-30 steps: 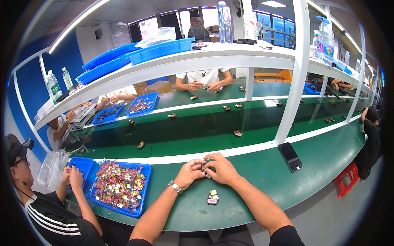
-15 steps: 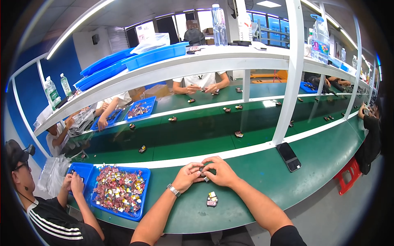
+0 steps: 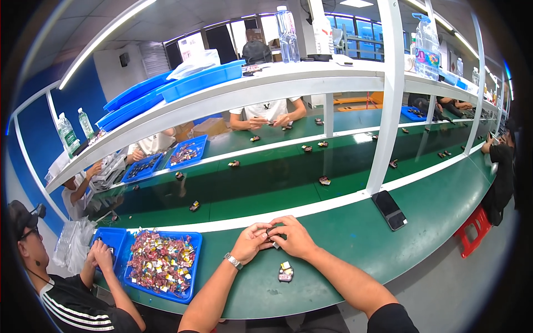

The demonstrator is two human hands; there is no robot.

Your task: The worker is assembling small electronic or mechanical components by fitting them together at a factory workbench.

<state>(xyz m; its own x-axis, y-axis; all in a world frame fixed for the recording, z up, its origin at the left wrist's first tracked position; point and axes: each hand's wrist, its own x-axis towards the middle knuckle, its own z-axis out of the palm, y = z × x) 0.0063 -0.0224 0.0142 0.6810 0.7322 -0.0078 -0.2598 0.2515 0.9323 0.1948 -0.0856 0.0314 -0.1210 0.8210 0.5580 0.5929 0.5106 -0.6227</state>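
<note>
Holding a small dark part between both hands, you've got it pinched right at the near edge of the green tabletop. Your left hand is curled around it from one side and your right hand closes on it from the other, fingers tight, so most of the part is hidden.

Progress-wise, I'd say you're mid-piece: one finished-looking part with a yellow and white label lies just in front of your wrists, apart from your hands. The blue tray to your left is heaped with red, yellow and white bits, so there looks to be plenty left. More single parts sit spaced out along the darker belt beyond.

Other stuff: a black phone lies flat to your right near the white post. Clear water bottles with pale labels stand on the top shelf, next to long blue bins. A person in a black top works beside the tray.
</note>
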